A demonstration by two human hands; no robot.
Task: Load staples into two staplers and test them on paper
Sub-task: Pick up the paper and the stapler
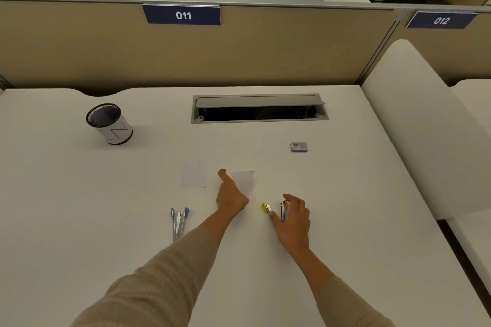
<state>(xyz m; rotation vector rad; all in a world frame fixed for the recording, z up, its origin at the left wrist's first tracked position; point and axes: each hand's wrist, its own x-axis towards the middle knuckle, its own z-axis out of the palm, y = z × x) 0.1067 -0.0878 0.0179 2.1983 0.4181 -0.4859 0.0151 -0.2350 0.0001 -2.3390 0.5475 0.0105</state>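
Note:
My left hand (231, 195) lies on the near left part of a small white paper slip (247, 183), with the thumb stretched out over the desk. A second paper slip (194, 175) lies flat to its left. My right hand (292, 216) holds a yellow stapler (276, 209) that is swung open, fingers curled round its metal part, yellow tip pointing left. A blue stapler (179, 221) lies swung open on the desk at the left, untouched. A small staple box (299, 146) sits further back on the right.
A mesh pen cup (110, 123) wrapped in white paper stands at the back left. An open cable hatch (259, 108) is set in the white desk (106, 207) near the beige partition (79, 48). A white divider (414, 114) borders the right edge.

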